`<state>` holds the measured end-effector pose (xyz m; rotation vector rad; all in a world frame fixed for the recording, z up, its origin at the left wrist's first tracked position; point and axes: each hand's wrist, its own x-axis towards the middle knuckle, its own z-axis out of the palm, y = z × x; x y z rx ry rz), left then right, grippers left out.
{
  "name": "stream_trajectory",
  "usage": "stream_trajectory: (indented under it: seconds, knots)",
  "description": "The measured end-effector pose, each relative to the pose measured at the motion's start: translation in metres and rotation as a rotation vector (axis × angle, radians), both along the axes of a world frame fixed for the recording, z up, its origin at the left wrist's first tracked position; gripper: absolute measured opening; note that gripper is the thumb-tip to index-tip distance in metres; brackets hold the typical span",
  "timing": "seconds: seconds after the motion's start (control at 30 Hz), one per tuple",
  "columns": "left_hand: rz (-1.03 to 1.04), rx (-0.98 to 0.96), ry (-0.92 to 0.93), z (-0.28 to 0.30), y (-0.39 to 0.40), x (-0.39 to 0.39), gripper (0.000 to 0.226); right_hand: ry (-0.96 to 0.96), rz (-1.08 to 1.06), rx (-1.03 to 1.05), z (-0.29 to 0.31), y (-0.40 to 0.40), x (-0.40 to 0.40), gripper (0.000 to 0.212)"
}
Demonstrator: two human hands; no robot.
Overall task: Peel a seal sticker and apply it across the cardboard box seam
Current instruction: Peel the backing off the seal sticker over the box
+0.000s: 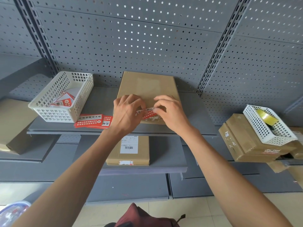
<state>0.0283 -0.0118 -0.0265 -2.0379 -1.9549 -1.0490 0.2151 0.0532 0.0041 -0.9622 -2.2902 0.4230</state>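
Both hands are low over the near end of the box: the left hand has its fingers curled in and pinches the left end of the red-and-white seal sticker, while the right hand curls over the sticker's right end, fingertips down on it. The sticker runs crosswise between the two hands, its white strip of black characters towards the wall and the red band nearer the person; whether it is fully stuck down cannot be told. It lies over the near part of the flat brown cardboard box, which sits on the grey metal shelf with its far end against the grey pegboard wall. Just left of the box, a loose stack of red-and-white seal stickers lies on the shelf, touching the white plastic lattice basket that holds more sticker sheets. One shelf down sits a second brown cardboard box with a white barcode label. Far right, a small white basket holding a yellowish tape roll rests tilted on a stack of brown cartons.
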Motion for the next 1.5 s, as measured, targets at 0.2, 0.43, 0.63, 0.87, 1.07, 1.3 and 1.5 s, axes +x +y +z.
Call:
stream_trajectory:
  seconds: [0.2,0.43,0.63,0.87,1.07,1.3,1.5]
  knots:
    - [-0.018,0.012,-0.015,0.001,-0.001,-0.001,0.008,0.025,-0.011,0.000,-0.005,-0.001,0.003,0.003]
    - [-0.015,0.001,-0.005,0.003,-0.001,0.000,0.010,0.045,-0.010,0.012,-0.007,-0.006,0.005,0.003]
    - [-0.014,-0.012,0.005,0.002,-0.001,0.002,0.016,0.052,-0.058,0.038,-0.008,-0.009,0.003,0.004]
    - [-0.029,0.000,-0.012,0.002,0.000,0.000,0.011,0.066,-0.163,0.125,-0.012,-0.015,0.004,0.002]
    - [-0.055,0.012,-0.043,0.000,-0.001,0.000,0.012,0.189,-0.283,0.045,-0.016,-0.026,0.001,0.010]
    - [-0.050,-0.011,-0.054,0.001,-0.001,-0.001,0.006,0.138,-0.304,0.060,-0.017,-0.023,0.009,0.012]
    - [-0.054,-0.019,-0.064,0.002,-0.002,0.000,0.006,0.130,-0.308,0.084,-0.019,-0.029,0.009,0.009]
